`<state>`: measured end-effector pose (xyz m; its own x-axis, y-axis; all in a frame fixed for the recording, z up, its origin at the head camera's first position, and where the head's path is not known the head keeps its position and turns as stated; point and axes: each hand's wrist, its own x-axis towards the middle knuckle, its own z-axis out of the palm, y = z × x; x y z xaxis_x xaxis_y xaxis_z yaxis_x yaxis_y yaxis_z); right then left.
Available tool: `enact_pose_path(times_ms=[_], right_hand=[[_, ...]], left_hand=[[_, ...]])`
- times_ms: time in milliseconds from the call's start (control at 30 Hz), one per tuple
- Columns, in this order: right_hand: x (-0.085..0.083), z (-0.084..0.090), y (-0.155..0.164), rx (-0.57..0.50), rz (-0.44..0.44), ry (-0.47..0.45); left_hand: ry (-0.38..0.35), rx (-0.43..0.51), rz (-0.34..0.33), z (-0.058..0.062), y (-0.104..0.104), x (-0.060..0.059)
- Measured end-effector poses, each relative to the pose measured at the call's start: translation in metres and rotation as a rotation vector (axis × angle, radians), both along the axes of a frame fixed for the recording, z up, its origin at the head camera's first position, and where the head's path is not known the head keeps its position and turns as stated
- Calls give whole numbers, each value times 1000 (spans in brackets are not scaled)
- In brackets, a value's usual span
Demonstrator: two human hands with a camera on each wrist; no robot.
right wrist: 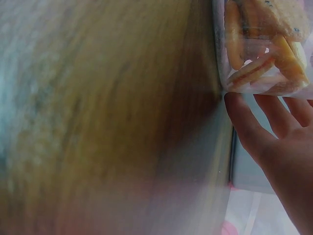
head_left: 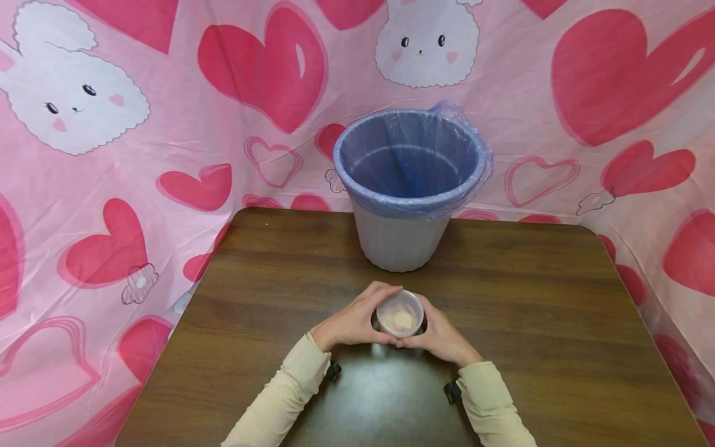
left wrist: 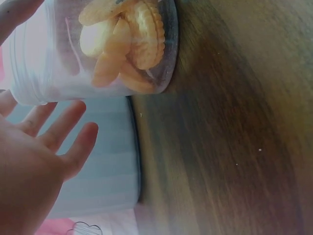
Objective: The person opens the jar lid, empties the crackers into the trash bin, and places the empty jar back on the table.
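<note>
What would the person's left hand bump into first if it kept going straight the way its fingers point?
Probably the clear cracker container: the left hand points at it, fingers curving around its side. Beyond stands the lined bin.

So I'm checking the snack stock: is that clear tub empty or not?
Not empty: round crackers show through the clear tub wall in both wrist views.
</note>
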<state>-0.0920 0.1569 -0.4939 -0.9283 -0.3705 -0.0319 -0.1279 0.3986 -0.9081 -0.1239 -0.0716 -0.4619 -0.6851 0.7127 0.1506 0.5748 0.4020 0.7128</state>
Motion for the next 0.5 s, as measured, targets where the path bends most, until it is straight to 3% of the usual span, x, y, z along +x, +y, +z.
enact_pose_path(times_ms=[500], right_hand=[[0, -1, 0, 10, -6, 4]], left_hand=[[-16, 0, 41, 0, 5, 2]])
